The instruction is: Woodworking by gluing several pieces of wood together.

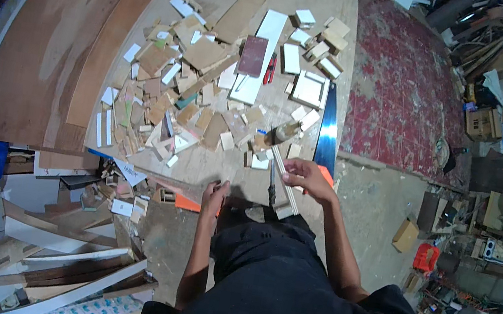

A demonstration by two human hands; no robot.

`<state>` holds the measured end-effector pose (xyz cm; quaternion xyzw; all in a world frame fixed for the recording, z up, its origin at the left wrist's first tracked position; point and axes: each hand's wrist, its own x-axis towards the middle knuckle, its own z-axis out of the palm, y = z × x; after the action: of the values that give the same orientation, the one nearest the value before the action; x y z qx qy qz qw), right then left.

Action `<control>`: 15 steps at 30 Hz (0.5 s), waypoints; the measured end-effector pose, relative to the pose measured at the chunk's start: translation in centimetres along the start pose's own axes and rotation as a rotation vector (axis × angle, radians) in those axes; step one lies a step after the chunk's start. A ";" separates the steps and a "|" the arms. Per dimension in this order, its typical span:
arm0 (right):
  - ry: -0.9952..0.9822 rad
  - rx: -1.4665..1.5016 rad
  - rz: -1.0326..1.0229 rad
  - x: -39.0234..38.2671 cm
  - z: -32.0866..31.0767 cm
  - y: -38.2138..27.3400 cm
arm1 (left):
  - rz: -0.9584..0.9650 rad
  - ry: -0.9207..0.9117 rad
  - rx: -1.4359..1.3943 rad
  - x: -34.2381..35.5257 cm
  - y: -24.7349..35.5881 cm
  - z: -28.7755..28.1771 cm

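My right hand pinches a long, narrow plywood strip with pale, layered edges between thumb and fingers. The strip slants over the table's near edge, its lower end close to my body. Just left of it is a slim dark tool, whose kind I cannot make out. My left hand hangs at the near edge with loosely curled fingers, thumb and forefinger apart, and nothing visible in it. Beyond the strip stands a bottle-like container. White-faced wood blocks lie beside it.
Wood offcuts cover the table's left half. Farther back are a brown-red rectangular piece, a red cutter, a white board and a shiny blade-like metal strip. Scrap boards pile up at lower left.
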<state>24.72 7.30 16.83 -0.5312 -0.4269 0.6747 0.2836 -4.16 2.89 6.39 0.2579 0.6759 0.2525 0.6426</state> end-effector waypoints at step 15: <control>0.261 -0.089 -0.111 3.6 -15.4 -10.5 | -0.145 0.259 0.798 7.6 -2.2 9.6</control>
<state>37.81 19.52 23.23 -0.6021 -0.4446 0.5635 0.3497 5.09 6.47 -1.21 0.4043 0.8121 -0.0446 0.4183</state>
